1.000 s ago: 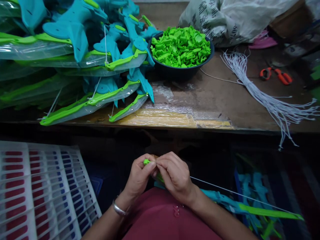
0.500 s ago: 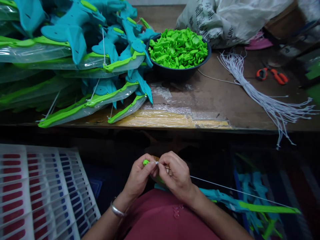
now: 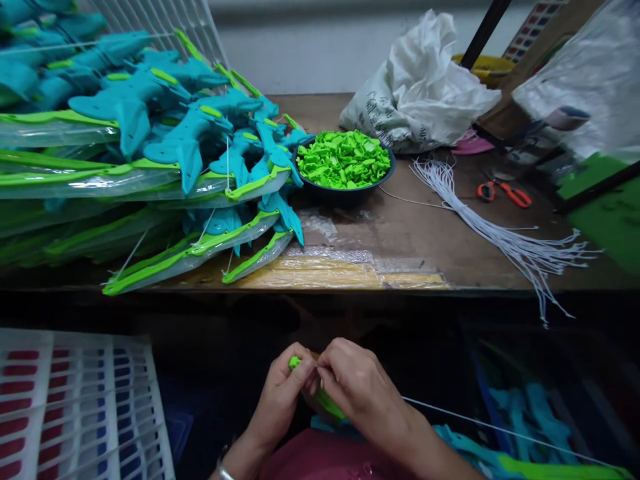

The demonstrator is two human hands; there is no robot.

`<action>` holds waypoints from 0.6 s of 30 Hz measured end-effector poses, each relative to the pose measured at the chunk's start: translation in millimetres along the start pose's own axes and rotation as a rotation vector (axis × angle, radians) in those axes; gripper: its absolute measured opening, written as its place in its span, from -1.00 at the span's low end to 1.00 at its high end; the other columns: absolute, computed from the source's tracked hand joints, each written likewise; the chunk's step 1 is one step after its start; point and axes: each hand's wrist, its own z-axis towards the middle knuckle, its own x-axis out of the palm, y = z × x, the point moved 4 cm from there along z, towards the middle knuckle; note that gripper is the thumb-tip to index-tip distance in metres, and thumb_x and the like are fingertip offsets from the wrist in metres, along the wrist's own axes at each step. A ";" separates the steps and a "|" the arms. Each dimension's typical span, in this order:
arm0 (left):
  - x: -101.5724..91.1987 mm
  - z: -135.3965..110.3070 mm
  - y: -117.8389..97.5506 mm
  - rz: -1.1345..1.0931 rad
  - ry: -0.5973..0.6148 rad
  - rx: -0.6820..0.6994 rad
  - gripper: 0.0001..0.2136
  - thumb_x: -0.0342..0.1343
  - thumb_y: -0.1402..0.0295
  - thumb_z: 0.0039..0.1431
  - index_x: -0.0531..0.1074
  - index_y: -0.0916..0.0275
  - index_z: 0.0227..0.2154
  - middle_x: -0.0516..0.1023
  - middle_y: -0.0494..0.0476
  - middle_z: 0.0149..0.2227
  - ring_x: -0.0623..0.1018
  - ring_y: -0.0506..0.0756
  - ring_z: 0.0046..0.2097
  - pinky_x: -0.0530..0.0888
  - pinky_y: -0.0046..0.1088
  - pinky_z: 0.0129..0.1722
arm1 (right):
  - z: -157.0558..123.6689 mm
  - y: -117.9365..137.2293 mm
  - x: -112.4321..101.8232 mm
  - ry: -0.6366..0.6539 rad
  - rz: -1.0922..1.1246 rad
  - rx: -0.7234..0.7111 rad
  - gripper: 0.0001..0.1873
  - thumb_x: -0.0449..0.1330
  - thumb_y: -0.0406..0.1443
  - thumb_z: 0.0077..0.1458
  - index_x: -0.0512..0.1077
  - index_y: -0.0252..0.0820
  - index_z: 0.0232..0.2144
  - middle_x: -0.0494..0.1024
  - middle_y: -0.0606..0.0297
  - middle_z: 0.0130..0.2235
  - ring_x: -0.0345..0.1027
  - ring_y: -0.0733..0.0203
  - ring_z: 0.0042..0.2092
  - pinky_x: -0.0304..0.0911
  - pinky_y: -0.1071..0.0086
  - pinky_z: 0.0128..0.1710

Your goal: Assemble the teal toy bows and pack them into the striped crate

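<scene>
My left hand is closed around the bright green limb end of a toy bow, whose green tip pokes out above the thumb. Close against it, my right hand pinches at the end of the bow's white string; the fingers mostly hide that end. The toy bow's teal body lies across my lap, partly behind my right forearm. Its taut white string runs from behind my right hand toward the lower right.
Teal-and-green toy bows pile up on the workbench at left. Beside them are a dark bowl of green plastic pieces, a white sack, a bundle of white cords and orange-handled pliers. A white slatted crate stands lower left.
The view has tilted upward, so bench and hands sit lower in the picture. Both hands remain together at the limb end; the bit of white string seen between the fingertips is now mostly covered.
</scene>
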 end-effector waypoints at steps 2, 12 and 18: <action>0.0 0.4 1.7 0.014 0.007 0.002 -0.67 0.19 0.14 0.32 0.34 0.24 -0.45 0.31 -0.03 -0.52 0.29 -0.01 -0.44 0.24 -0.48 -0.41 | -3.4 2.8 -3.6 -0.009 -0.075 -0.003 -0.82 0.18 -0.49 0.22 0.33 -0.21 -0.40 0.41 0.32 -0.38 0.29 0.28 -0.38 0.15 0.40 -0.39; 11.7 3.5 -2.8 -0.022 0.085 0.034 -0.67 0.22 0.10 0.29 0.36 0.25 -0.42 0.32 -0.02 -0.55 0.29 -0.03 -0.50 0.19 -0.48 -0.47 | -15.2 17.8 -8.0 -0.159 -0.437 -0.249 -0.76 -0.04 -0.48 0.27 0.28 -0.15 -0.41 0.38 0.28 -0.45 0.32 0.22 -0.46 0.20 0.38 -0.49; 35.6 12.0 -52.1 -0.169 0.162 0.154 -0.68 0.31 0.15 0.22 0.38 0.26 -0.45 0.31 -0.02 -0.54 0.27 -0.05 -0.53 0.19 -0.49 -0.50 | -15.7 46.1 -23.9 -0.307 -0.673 -0.348 -0.84 0.09 -0.46 0.22 0.40 -0.19 -0.38 0.37 0.27 -0.48 0.28 0.16 -0.49 0.20 0.27 -0.50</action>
